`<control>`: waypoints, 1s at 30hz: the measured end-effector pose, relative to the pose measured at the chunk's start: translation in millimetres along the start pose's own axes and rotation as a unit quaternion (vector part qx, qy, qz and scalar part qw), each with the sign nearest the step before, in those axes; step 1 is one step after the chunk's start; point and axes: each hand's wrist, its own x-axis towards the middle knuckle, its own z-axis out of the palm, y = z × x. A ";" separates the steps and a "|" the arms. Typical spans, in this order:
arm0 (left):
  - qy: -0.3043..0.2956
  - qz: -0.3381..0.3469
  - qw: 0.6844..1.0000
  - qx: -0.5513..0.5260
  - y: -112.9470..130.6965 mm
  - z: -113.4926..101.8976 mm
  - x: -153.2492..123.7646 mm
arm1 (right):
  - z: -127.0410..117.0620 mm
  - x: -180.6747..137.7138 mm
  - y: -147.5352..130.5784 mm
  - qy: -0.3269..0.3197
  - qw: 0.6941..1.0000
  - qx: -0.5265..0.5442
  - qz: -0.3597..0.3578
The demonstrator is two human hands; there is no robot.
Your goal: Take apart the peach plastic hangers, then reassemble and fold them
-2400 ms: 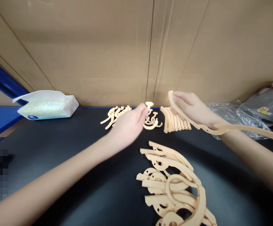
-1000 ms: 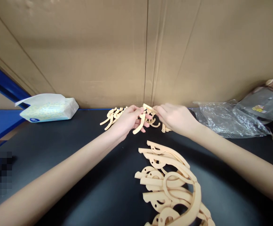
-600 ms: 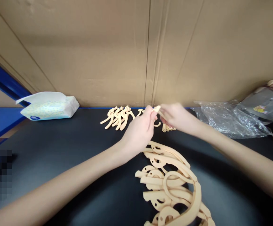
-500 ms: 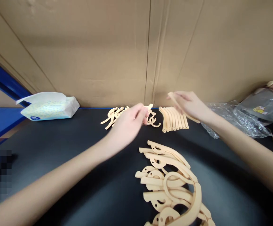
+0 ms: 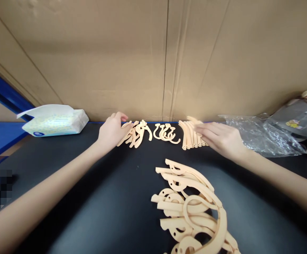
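Observation:
My left hand [image 5: 113, 129] is at the left end of a loose pile of beige hanger pieces [image 5: 136, 135], its thumb and forefinger apart. Nothing shows between them, though the fingertips nearest the pile are partly hidden. With fingers pinched, my right hand [image 5: 220, 137] holds a curved hanger arm [image 5: 194, 120], blurred, over a neat row of like hanger arms [image 5: 189, 135]. Between the two groups lie several small hanger hooks [image 5: 165, 132]. Closer to me is a heap of beige plastic hangers [image 5: 192, 208], overlapping, with curved arms and round hooks.
A tissue pack [image 5: 55, 121] rests at the back left by a blue frame [image 5: 2, 137]. Clear crumpled plastic bags [image 5: 261, 137] lie at the right. A cardboard wall [image 5: 103, 63] rises behind the black table [image 5: 111, 201].
My left hand has moved left from the middle to the left pile, and the piece it held no longer shows. My right hand has lowered to the row with the hanger arm.

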 end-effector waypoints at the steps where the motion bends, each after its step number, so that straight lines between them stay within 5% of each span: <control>1: 0.013 0.032 0.999 0.015 9.1 2.4 -5.9 | 3.0 -3.5 -0.6 0.004 1.000 -0.008 -0.021; 4: -0.014 0.143 0.989 0.033 47.3 12.7 -26.1 | 9.9 -9.6 -3.1 0.007 0.999 -0.008 -0.034; 10: -0.121 0.353 0.923 0.090 104.1 52.2 -48.1 | 12.5 -8.8 -12.2 -0.059 0.989 0.108 0.087; 16: -0.119 0.360 0.922 0.078 105.0 77.1 -42.2 | 14.2 -9.3 -12.0 -0.076 0.975 0.183 0.105; 30: -0.114 0.357 0.926 0.053 110.5 80.7 -40.2 | 1.7 -10.4 -24.0 -0.075 0.961 0.228 0.137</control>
